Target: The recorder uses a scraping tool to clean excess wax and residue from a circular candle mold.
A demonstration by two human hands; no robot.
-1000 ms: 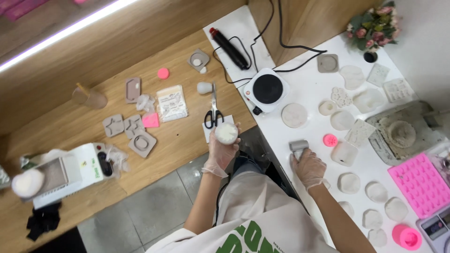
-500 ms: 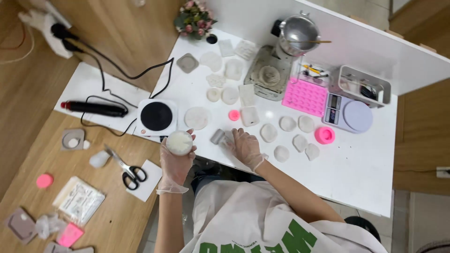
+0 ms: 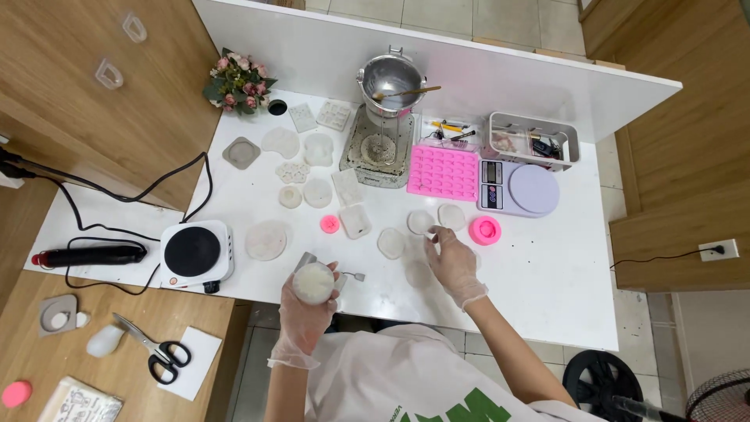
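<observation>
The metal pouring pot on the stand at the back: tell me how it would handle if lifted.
The metal pouring pot probably feels rigid and fairly heavy. It sits raised on a stand, so a sideways push might tip it. The wooden stick resting across its rim looks loose and could slide off.

Left hand (image 3: pixel 308 301) gloved, grip closed; right hand (image 3: pixel 451 262) gloved, fingers reaching forward.

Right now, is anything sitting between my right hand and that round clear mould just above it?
Nothing visible. The right hand has its fingers at the edge of the round clear mould, with only bare white table around them. The pink round mould sits off to the side.
</observation>
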